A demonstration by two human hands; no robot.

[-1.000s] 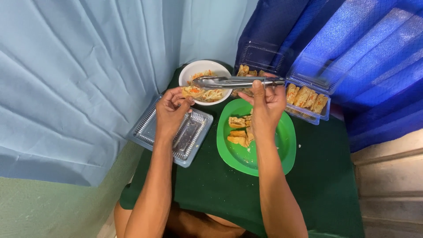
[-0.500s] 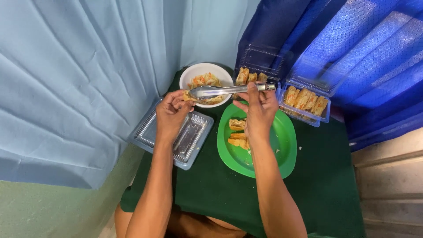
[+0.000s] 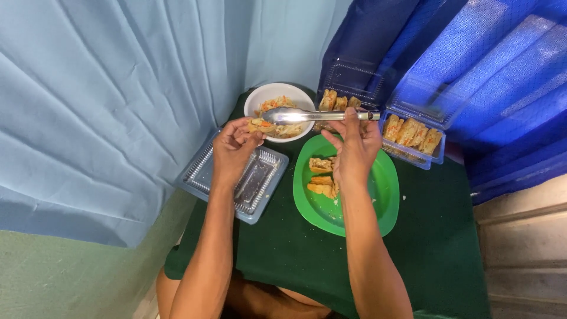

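Green cloth covers the small table (image 3: pixel 437 260), hemmed in by pale blue curtain at left and dark blue at upper right.

One white bowl (image 3: pixel 255 101), one green plate (image 3: pixel 354 220) with about three fried pieces, three clear trays. The right hand (image 3: pixel 354 147) grips metal tongs (image 3: pixel 307 116) over the bowl; the left hand (image 3: pixel 231 150) pinches a stuffed piece (image 3: pixel 260 125) at the bowl's rim. The bowl's filling is indistinct.
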